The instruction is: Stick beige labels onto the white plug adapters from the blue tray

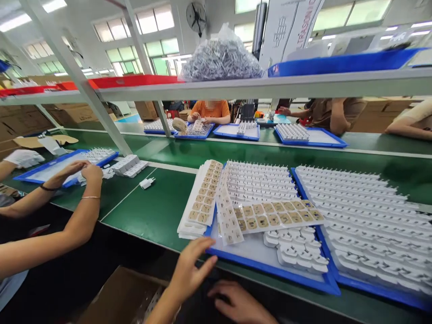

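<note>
My left hand is at the table's front edge, thumb and fingers apart and holding nothing, close to the left front corner of a blue tray. Lower down, partly in shadow, is my right hand, its fingers loosely bent with a gap to the thumb and nothing visible in them. White plug adapters stand in rows in the tray. Across them lies a sheet of tan stickers, with a paler strip beside it. A stack of sticker sheets rests left of the tray.
A second blue tray full of adapters is on the right. One loose adapter lies on the green table. A co-worker's hands work at the left. Below is a cardboard box; overhead runs a shelf.
</note>
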Demonstrator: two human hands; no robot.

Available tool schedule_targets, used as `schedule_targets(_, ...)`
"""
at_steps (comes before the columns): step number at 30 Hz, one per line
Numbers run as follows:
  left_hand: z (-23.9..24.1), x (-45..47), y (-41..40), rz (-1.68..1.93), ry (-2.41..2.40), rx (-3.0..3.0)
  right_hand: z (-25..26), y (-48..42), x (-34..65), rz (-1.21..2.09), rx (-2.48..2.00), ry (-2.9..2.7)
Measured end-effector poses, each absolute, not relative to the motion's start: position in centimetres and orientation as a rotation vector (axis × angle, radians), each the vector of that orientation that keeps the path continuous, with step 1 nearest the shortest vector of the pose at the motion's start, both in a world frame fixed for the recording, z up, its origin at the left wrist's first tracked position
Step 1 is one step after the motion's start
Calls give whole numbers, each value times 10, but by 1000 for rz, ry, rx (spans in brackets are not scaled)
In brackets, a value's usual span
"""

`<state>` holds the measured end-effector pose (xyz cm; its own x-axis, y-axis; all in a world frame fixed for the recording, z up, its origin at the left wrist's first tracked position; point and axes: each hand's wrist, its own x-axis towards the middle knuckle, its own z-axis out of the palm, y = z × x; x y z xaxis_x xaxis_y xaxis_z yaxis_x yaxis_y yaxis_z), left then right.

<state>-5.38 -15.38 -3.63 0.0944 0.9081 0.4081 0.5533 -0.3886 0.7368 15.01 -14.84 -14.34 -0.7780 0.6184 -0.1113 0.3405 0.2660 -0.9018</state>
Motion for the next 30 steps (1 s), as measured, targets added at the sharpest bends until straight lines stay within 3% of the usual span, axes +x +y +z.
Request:
schedule_targets(3, -37, -57, -138, 1310, 1607, 2073, -103, -170, 199, 1540, -1034, -2148)
schedule_targets(6, -36, -36, -124, 1173, 1584, 2232, -67, -183, 229, 1482, -1148, -2096)
schedule_targets(11, -42, 11, -108, 1026, 1587, 2358, -29, -173, 243, 1105, -1063, -2055)
schedule_targets(16, -36, 9, -93, 1204, 1625, 2180, -21, -139, 225, 634, -1036, -1963)
schedule_targets(21, -21, -43, -71, 1441, 1836, 1838, -23, -119, 204, 454, -948, -2089)
schedule_targets(30, -22, -108, -29, 1240, 2298, 1581, -13, -90, 199, -251, -1085, -2407)
